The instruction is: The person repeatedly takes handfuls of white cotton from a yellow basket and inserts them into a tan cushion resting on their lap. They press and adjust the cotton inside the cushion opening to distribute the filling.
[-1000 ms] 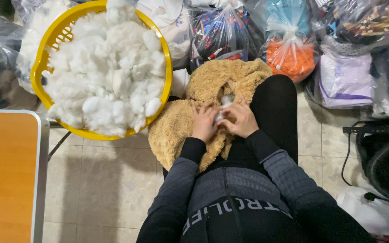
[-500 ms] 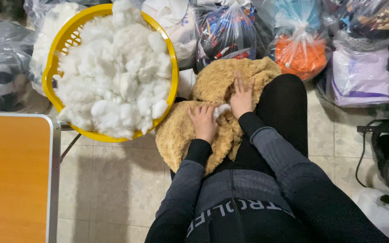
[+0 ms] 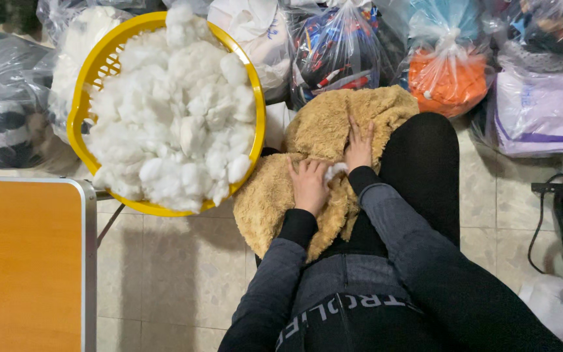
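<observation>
Tan fuzzy plush skin (image 3: pixel 320 130) limp across lap, white stuffing tuft (image 3: pixel 335 171) showing, left hand (image 3: pixel 309 186) and right hand (image 3: pixel 360 146) pressed flat, grip open

I see a yellow basket (image 3: pixel 86 104) far left, an orange worktop (image 3: pixel 24 261) near left, and plastic bags (image 3: pixel 447 72) far right.

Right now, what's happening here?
A seated person has a tan plush skin draped over their lap. The left hand presses on the plush beside a small tuft of white stuffing, and the right hand lies flat on the fabric a little further up. A yellow basket heaped with white stuffing sits by the left side, next to an orange-topped table. Tied plastic bags line the tiled floor ahead.
</observation>
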